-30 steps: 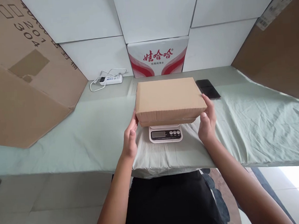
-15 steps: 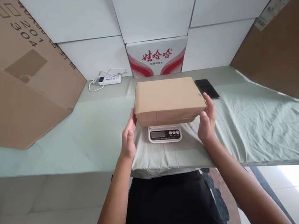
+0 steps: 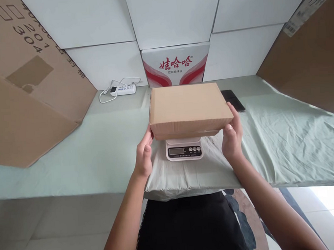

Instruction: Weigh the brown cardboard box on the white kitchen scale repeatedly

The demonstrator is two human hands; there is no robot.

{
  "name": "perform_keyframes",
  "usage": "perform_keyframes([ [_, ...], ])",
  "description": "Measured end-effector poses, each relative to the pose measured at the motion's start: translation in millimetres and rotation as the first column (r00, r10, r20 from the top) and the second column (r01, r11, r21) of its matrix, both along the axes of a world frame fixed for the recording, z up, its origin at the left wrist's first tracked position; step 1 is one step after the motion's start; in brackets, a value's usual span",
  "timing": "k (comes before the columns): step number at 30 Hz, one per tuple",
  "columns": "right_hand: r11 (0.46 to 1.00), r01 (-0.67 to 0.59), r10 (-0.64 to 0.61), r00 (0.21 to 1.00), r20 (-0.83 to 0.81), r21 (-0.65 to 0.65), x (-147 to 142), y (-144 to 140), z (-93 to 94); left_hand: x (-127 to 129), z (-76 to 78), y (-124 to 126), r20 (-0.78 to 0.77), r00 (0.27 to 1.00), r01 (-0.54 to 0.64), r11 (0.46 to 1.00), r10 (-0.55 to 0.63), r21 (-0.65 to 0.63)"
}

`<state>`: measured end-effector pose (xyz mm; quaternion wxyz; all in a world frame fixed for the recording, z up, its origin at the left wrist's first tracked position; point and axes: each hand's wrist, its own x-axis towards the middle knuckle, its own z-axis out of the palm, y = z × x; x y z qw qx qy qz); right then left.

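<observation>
cardboard box (image 3: 189, 107) shut | on scale (image 3: 184, 149) | both hands flank it

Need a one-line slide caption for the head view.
Both hands, left hand and right hand, hold a closed cardboard box over a small kitchen scale on a cloth-covered table.

Your hands meet a box (image 3: 188, 108) of matt brown cardboard, plain and unprinted. The scale (image 3: 184, 150) below looks like smooth white plastic. Wrinkled pale green cloth (image 3: 99, 145) covers the counter, and the phone (image 3: 234, 99) beside the box is glossy black.
</observation>
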<state>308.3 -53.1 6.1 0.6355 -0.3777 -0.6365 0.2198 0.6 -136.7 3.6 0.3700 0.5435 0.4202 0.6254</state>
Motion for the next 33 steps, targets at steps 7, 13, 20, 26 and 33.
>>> perform_keyframes([
  [7,0.994,0.032,-0.043,0.994,0.104,0.107,-4.2,66.8,39.8,-5.4,42.4,73.1,0.005,1.0,0.026,0.995,-0.027,0.101],
  [13,0.997,0.004,-0.001,0.999,0.05,-0.075,-27.7,132.8,12.8,-1.0,7.4,152.3,0.035,0.999,-0.007,1.0,0.008,-0.013],
  [20,0.979,0.005,-0.002,1.0,0.017,-0.204,-33.0,130.9,-10.3,0.7,-11.4,153.5,0.073,0.997,-0.008,0.994,0.016,-0.113],
  [26,0.973,0.029,-0.012,0.997,0.073,-0.227,-29.7,130.5,-10.5,4.0,-10.8,155.6,0.096,0.995,-0.015,0.987,0.03,-0.162],
  [33,0.968,0.054,-0.042,0.998,0.052,-0.245,-29.9,131.6,-20.7,3.4,-14.0,153.6,0.084,0.995,-0.032,0.984,0.047,-0.174],
])
